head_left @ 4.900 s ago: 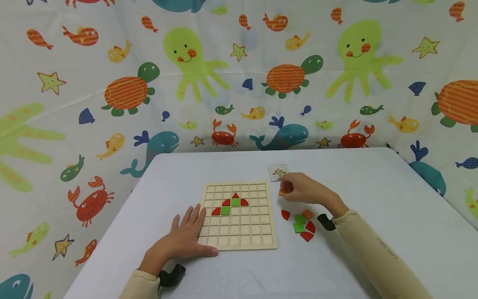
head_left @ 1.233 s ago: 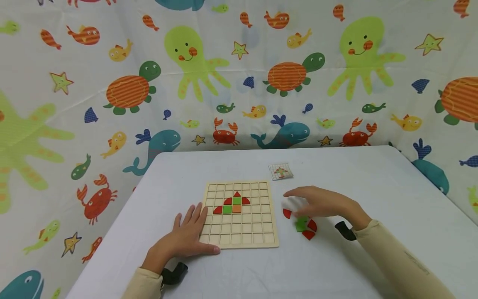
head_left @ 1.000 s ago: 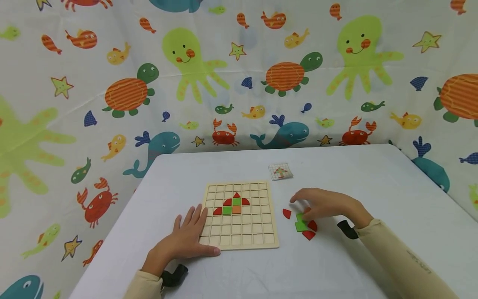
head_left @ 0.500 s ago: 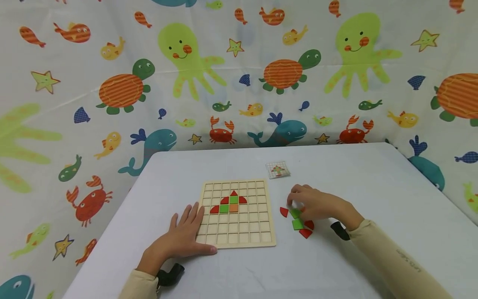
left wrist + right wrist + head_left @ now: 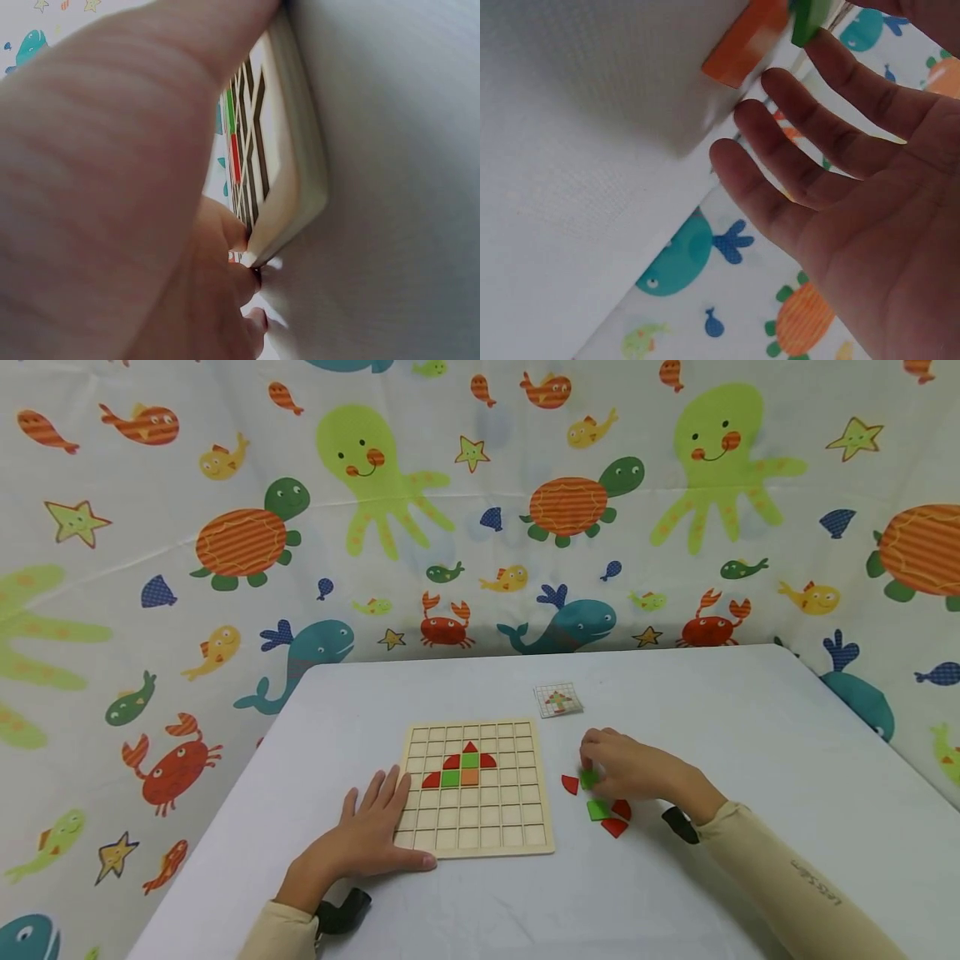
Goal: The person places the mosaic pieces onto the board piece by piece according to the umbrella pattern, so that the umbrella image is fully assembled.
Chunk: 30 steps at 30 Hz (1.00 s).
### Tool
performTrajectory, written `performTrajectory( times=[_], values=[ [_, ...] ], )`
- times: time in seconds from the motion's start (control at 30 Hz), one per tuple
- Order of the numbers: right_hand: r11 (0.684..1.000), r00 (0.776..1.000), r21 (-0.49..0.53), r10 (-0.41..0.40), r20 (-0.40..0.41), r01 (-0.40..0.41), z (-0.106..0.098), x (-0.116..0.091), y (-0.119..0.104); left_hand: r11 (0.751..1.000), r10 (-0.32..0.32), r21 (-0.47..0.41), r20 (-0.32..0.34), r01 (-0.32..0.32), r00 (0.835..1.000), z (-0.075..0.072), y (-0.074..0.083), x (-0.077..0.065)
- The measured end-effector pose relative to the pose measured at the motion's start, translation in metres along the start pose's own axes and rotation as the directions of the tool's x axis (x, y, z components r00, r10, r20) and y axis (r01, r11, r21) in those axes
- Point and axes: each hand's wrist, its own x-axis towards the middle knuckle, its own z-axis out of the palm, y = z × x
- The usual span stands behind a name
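My left hand [image 5: 371, 837] rests with spread fingers on the left edge of a wooden grid board [image 5: 491, 837]; the left wrist view has the board's corner [image 5: 304, 199] beside the fingers. Set in the grid are red pieces, two green squares and an orange square [image 5: 469, 777]. To the right of the board, my right hand [image 5: 637, 768] pinches a green square tile [image 5: 589, 779] between thumb and index finger, low over the table. The right wrist view has this green tile [image 5: 808, 22] at the fingertip, near a loose orange tile [image 5: 744, 46] that the hand hides in the head view.
Around the right hand lie a red quarter-round piece [image 5: 570, 784], another green square [image 5: 597, 811] and two more red pieces [image 5: 614, 827]. Behind the board is a small pattern card [image 5: 557, 700]. A sea-animal curtain [image 5: 465, 510] hangs beyond the white table.
An orange square has gone from the right hand into the grid. The right hand has since moved back to the loose pieces and taken hold of a green square. The left hand stays put.
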Motion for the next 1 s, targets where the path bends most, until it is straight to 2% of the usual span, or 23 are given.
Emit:
performTrajectory(
  times=[0.2, 0.37, 0.67, 0.8, 1.0],
  values=[
    [0.996, 0.999, -0.085, 0.020, -0.040, -0.023, 0.004, 0.004, 0.006, 1.000, -0.009, -0.001, 0.002, 0.009, 1.000, 0.003, -0.002, 0.000],
    [0.998, 0.996, -0.026, 0.048, -0.070, -0.049, 0.001, 0.005, 0.009, 1.000, -0.015, 0.007, 0.005, 0.015, 1.000, 0.003, -0.004, -0.001],
    [0.996, 0.993, 0.084, -0.021, -0.115, 0.030, -0.006, 0.003, 0.005, 1.000, -0.019, 0.004, 0.007, 0.019, 1.000, 0.002, -0.001, 0.000],
    [0.994, 0.989, 0.077, -0.065, -0.136, 0.076, -0.009, 0.007, -0.004, 1.000, -0.031, 0.005, 0.003, 0.031, 1.000, 0.002, 0.000, -0.003],
    [0.986, 0.980, 0.072, -0.136, -0.145, 0.148, -0.013, 0.019, -0.019, 1.000, -0.018, -0.002, -0.001, 0.018, 1.000, 0.002, 0.003, -0.002]
  ],
)
